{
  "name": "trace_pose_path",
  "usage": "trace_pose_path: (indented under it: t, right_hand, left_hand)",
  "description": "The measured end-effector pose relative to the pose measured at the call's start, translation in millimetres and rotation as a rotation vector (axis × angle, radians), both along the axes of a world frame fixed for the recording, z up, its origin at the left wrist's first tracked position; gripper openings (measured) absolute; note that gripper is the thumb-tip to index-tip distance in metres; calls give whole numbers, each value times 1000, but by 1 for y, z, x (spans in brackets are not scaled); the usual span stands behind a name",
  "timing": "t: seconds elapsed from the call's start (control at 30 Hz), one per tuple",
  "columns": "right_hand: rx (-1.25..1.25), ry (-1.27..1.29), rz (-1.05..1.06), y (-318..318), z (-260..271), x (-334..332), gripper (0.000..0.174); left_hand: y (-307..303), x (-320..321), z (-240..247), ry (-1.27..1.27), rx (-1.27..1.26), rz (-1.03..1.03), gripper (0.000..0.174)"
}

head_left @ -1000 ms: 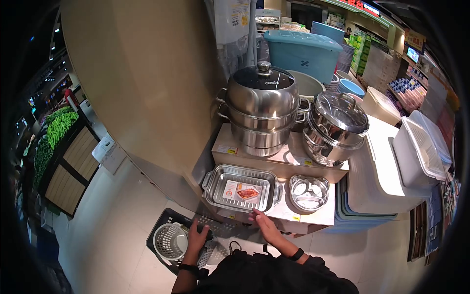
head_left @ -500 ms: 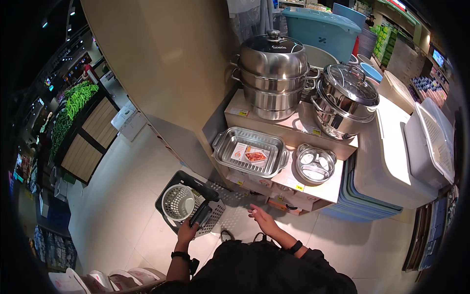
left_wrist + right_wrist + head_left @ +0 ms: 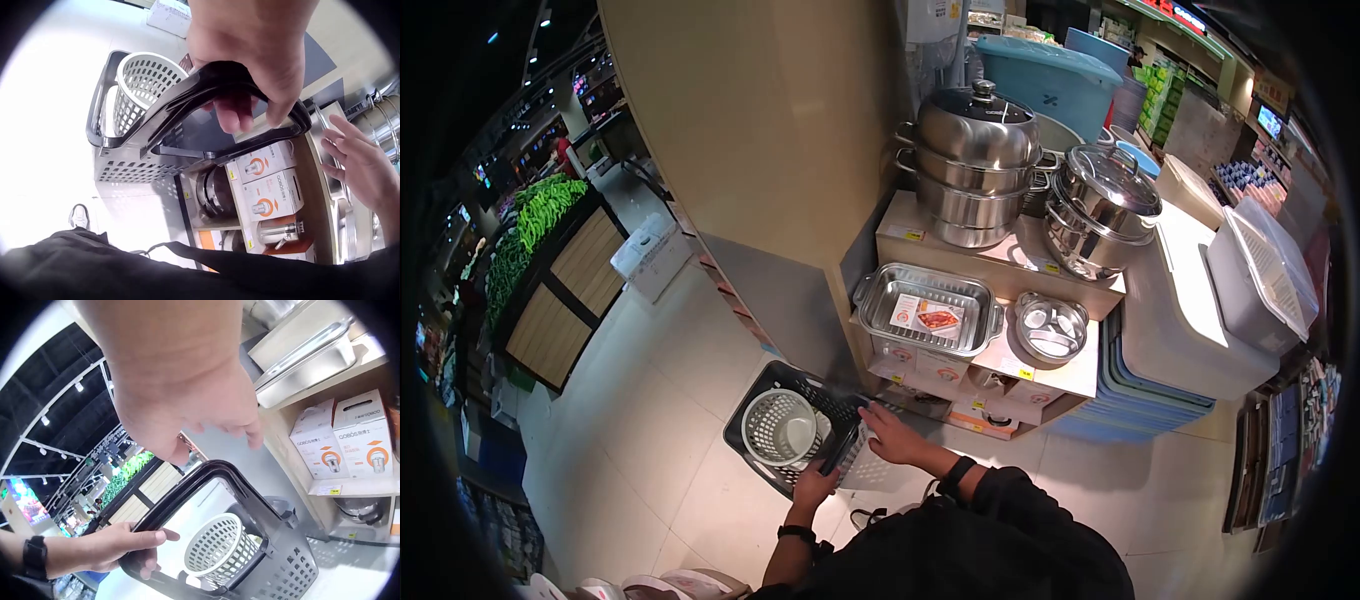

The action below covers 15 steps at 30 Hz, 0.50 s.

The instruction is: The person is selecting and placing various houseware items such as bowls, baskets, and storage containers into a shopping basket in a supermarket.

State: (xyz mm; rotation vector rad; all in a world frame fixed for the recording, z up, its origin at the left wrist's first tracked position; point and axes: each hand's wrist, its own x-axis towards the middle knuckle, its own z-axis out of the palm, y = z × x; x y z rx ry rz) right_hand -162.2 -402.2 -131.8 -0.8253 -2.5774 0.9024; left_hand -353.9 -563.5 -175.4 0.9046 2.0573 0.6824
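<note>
A dark grey shopping basket [image 3: 752,452] stands low beside the shelf, a light perforated round basket [image 3: 780,428] inside it. My left hand [image 3: 814,488] has its fingers curled round the black handle [image 3: 181,103], which shows raised in the left wrist view. In the right wrist view the left hand [image 3: 128,547] holds the handle's near side, thumb on top. My right hand [image 3: 892,436] is above the handle's far end, fingers loosely extended, holding nothing; whether it touches the handle I cannot tell. The left wrist view shows the right hand [image 3: 365,164] with spread fingers.
Steel steamer pots [image 3: 972,165], a rectangular tray [image 3: 930,345] and a divided round dish [image 3: 1050,328] stand on the shelf to the right. Boxed goods [image 3: 270,199] fill its lower levels. A beige panel [image 3: 750,130] rises behind the basket; a vegetable stand [image 3: 565,325] is at left.
My left hand came down onto the basket handle and took hold of it. The right hand moved left towards the handle from beside the shelf. The head view has shifted.
</note>
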Motion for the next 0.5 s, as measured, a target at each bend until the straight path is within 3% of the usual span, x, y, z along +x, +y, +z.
trace_pose_path:
  t: [0.1,0.5]
  right_hand:
    - [-66,-168,84,-8,-5,-20,72]
    - [103,-230,-65,-16,-16,-53,73]
  left_hand:
    - [1,5,26,-25,-78,-41,55]
    - [8,-12,-3,2,-91,-106,50]
